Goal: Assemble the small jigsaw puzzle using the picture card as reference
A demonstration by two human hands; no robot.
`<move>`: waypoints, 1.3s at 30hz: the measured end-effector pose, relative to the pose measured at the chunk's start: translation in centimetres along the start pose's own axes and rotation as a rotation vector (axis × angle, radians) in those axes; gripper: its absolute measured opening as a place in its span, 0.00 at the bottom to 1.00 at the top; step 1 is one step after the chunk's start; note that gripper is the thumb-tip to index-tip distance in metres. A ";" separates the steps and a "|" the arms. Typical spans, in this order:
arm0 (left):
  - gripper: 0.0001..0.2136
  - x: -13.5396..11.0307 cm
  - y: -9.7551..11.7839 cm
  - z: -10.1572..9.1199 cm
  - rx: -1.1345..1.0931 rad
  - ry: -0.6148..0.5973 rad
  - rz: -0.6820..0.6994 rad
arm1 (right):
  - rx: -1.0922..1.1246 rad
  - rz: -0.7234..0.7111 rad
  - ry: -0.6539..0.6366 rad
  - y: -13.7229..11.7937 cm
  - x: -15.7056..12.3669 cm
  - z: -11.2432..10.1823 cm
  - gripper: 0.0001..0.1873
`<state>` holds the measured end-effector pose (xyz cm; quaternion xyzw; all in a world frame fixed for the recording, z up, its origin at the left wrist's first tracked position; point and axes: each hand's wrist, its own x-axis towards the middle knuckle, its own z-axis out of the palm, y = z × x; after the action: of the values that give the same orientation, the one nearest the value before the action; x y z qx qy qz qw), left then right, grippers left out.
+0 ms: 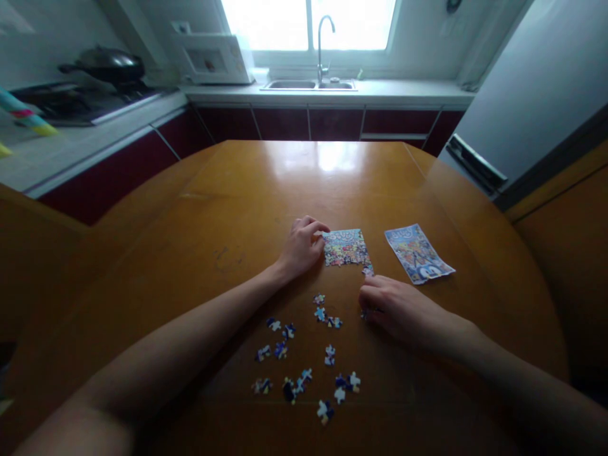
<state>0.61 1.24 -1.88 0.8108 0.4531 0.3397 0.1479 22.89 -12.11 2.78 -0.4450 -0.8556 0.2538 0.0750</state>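
A partly assembled jigsaw puzzle lies flat on the wooden table, with a short strip of pieces reaching down at its lower right. My left hand has its fingers bent against the puzzle's upper left edge and holds it. Just below that strip, my right hand has its fingers closed downward on a jigsaw piece that they mostly hide. Another piece shows partly under this hand. Between my forearms are scattered several loose pieces, among them a light blue one and a dark one.
A printed picture sheet lies right of the puzzle on the wooden table. Beyond the table are a counter with a sink and faucet, a pan on the stove at left, and a pale fridge at right.
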 end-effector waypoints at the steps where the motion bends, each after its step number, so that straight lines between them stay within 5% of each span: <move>1: 0.09 0.0 0.0 0.0 -0.003 0.001 0.003 | 0.022 0.005 0.006 -0.1 0.0 -0.1 0.07; 12: 0.09 0.1 0.1 -0.1 -0.046 0.021 0.039 | 0.478 0.101 0.395 1.3 1.5 0.1 0.05; 19: 0.06 -0.8 2.2 -1.3 -0.147 -0.043 0.549 | 0.635 0.207 0.455 1.7 1.9 0.4 0.09; 22: 0.04 -0.9 2.8 -1.6 -0.157 -0.109 0.641 | 0.705 0.220 0.481 1.7 2.0 0.4 0.10; 27: 0.12 -0.9 2.9 -1.6 -0.121 -0.146 0.680 | 0.821 0.233 0.497 1.3 2.3 0.5 0.10; 32: 0.08 -1.0 2.8 -1.4 -0.094 -0.148 0.680 | 0.885 0.237 0.480 1.0 2.5 0.8 0.11; 39: 0.04 -0.9 2.8 -1.5 -0.098 -0.147 0.647 | 0.677 0.160 0.577 1.4 2.4 0.6 0.09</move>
<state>1.04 -1.13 0.33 0.9270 0.1433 0.3309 0.1035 22.24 -9.75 1.28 -0.5128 -0.6313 0.3900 0.4317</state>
